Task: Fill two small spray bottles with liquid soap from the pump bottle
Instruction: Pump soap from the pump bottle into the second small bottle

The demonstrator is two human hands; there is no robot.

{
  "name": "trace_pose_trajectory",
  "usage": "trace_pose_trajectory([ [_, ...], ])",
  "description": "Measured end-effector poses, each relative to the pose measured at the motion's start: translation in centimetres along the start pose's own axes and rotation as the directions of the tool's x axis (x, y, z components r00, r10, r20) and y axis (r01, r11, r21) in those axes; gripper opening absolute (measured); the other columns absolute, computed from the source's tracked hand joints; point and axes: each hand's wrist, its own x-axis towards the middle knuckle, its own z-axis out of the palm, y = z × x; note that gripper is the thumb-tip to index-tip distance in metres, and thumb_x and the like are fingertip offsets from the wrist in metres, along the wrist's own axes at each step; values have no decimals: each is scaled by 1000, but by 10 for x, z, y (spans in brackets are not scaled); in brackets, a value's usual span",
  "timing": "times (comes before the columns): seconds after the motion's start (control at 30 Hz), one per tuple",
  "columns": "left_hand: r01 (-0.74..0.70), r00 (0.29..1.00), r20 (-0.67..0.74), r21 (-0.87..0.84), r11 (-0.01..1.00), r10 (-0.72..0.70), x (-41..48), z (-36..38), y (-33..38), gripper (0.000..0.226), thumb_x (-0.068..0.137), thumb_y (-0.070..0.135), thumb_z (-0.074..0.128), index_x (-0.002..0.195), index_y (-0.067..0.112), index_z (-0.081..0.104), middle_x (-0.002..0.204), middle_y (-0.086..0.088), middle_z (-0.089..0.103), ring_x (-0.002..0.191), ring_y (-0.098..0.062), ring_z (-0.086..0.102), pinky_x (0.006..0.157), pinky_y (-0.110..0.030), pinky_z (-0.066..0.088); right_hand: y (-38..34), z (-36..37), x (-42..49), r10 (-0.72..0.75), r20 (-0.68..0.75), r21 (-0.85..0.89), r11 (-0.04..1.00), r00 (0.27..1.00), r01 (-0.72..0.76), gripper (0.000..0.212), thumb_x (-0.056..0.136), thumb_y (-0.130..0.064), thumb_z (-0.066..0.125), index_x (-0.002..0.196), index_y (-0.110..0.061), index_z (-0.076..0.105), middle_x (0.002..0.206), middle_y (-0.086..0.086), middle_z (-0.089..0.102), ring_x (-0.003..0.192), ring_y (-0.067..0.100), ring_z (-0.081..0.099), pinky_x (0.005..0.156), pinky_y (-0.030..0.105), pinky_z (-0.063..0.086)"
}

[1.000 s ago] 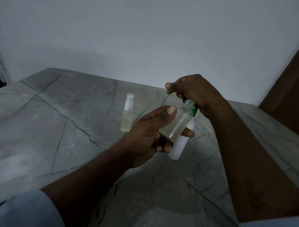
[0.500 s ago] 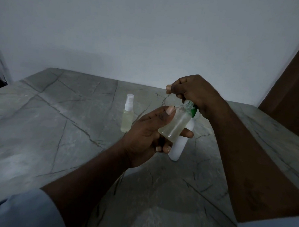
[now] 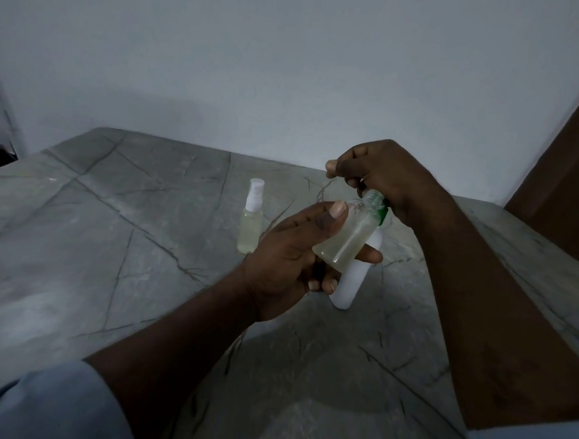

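My left hand grips a small clear spray bottle with no cap, tilted so that its threaded neck points up and right. Pale yellowish liquid fills its lower part. The open neck sits right under my right hand, whose fingers curl over the top of the white pump bottle; the pump head is hidden under them. Only the pump bottle's green collar and white body show behind my left hand. A second small spray bottle, capped in white and holding pale liquid, stands upright to the left.
Everything rests on a grey marble-patterned table against a plain pale wall. A brown door or panel stands at the far right. My light blue sleeves show at the bottom corners.
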Motion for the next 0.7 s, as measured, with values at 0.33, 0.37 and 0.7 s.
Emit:
trace_pose_trajectory([
  [0.33, 9, 1000, -4, 12, 1000, -9, 1, -1, 0, 47, 89, 54, 52, 123, 23, 62, 106, -20, 73, 51, -17, 49, 44, -20, 42, -1, -1, -2, -10, -33, 8, 1000, 999, 11, 26, 87, -31, 77, 91, -6, 79, 58, -6, 57, 40, 0, 44, 57, 25, 38],
  [0.37, 5, 1000, -6, 10, 1000, -5, 1, -1, -1, 46, 91, 53, 51, 124, 22, 62, 106, -20, 73, 52, -17, 49, 45, -20, 42, -2, -1, -3, -23, -43, -1, 1000, 999, 23, 26, 88, -33, 77, 90, -8, 78, 59, -7, 57, 41, -1, 44, 56, 24, 38],
  [0.7, 6, 1000, -18, 31, 1000, -5, 1, -2, -2, 51, 95, 48, 50, 130, 12, 58, 109, -24, 72, 52, -20, 49, 45, -25, 40, 3, 1, 2, 18, 38, 33, 999, 999, -20, 25, 84, -26, 79, 94, -3, 79, 59, -5, 59, 47, 5, 46, 58, 29, 39],
])
